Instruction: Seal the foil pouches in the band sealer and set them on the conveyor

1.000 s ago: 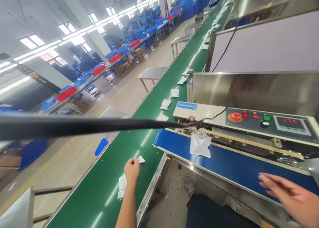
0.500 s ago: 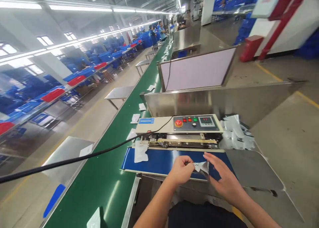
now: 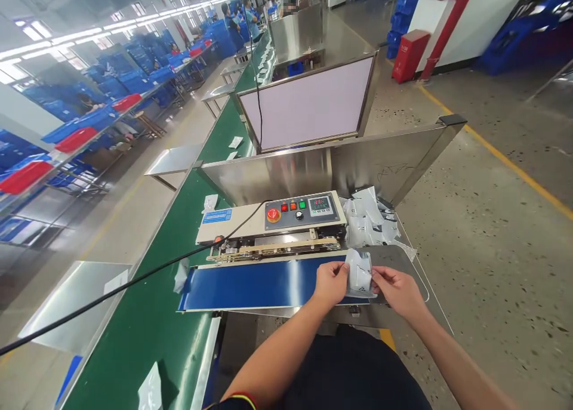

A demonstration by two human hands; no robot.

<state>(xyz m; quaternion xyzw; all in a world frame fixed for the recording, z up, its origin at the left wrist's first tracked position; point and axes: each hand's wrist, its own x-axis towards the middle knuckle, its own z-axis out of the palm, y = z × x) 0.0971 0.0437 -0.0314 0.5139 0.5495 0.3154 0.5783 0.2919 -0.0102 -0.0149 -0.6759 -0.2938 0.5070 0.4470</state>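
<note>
Blue belt (image 3: 250, 284); left hand (image 3: 330, 282), right hand (image 3: 398, 290) pinch pouch (image 3: 360, 271).

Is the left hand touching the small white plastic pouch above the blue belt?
Touching. The head view shows the left hand pinching the small white plastic pouch at its left edge, no gap.

- The sealing machine (image 3: 273, 222) stands before you, its small belt (image 3: 250, 284) just in front.
- The long conveyor (image 3: 147, 320) runs at your left.
- The pile of pouches (image 3: 367, 222) lies right of the machine, on the metal tray (image 3: 414, 271).
- The pouch (image 3: 359, 273) is between your left hand (image 3: 330, 283) and right hand (image 3: 397, 290), over the belt's right end.
</note>
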